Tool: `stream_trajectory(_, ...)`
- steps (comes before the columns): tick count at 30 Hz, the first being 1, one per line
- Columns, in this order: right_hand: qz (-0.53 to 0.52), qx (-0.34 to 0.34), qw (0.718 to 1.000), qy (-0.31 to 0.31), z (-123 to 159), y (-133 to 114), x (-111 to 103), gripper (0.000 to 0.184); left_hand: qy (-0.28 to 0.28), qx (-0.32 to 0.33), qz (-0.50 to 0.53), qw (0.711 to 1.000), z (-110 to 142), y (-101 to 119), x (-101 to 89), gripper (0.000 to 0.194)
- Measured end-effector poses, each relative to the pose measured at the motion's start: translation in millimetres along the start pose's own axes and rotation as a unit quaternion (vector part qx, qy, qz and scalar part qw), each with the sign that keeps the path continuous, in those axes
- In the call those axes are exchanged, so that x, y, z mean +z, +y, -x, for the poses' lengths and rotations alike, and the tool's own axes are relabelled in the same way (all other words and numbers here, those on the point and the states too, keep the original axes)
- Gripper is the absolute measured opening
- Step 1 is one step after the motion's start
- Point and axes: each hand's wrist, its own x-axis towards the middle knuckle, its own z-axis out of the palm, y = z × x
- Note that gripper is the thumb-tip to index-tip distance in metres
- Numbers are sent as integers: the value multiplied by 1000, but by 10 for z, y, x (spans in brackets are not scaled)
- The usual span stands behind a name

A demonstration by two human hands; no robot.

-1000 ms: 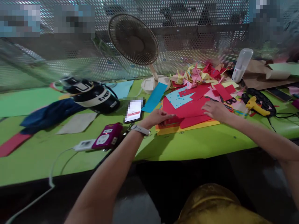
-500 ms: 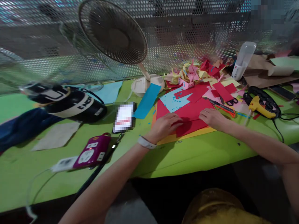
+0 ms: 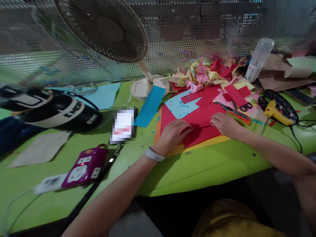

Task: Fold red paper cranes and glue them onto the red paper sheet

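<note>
The red paper [image 3: 199, 135] lies in front of us, near the front edge of the green table [image 3: 197, 172], over a yellow sheet [image 3: 197, 147]. Our left hand [image 3: 174, 133] rests on its left part, fingers bent and close together, the thumb pointing right along the paper; we cannot tell whether they pinch it. Our right hand [image 3: 224, 124] sits at its right side, fingers curled, with the tips drawn in toward the paper; we cannot tell whether those pinch it either. Between the hands an edge of the paper throws a dark line of shadow on the red below. A pale band [image 3: 154, 154] goes round our left wrist.

Just behind the hands we see a light blue sheet [image 3: 182, 105] with darker blue specks. The scissors [image 3: 246, 106] and the orange cutter [image 3: 239, 116] lie just beyond our right hand, with the yellow glue gun [image 3: 276, 114] farther right. A blue strip [image 3: 150, 108] lies between the phone [image 3: 122, 126] and the red paper, its far end by the base of the fan [image 3: 103, 28]. Folded paper shapes [image 3: 202, 73] are heaped at the back.
</note>
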Motion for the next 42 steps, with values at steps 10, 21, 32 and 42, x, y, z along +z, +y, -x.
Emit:
stream_trajectory(10, -94, 91, 991, 29, -37, 42, 40, 19, 4, -101, 72, 992, -122, 5, -10, 31)
stream_trajectory(21, -156, 122, 979, 48, -102, 133, 123, 16, 45, -77, -57, 994, -62, 138, 50, 28)
stream_trajectory(32, -163, 126, 977, 50, -97, 136, 125, 15, -51, -8, -82, 995, 11, 576, 355, 85)
stream_trajectory(42, -139, 149, 977, 58, -85, 117, 138, 18, -82, -38, -57, 994, -42, 575, 321, 90)
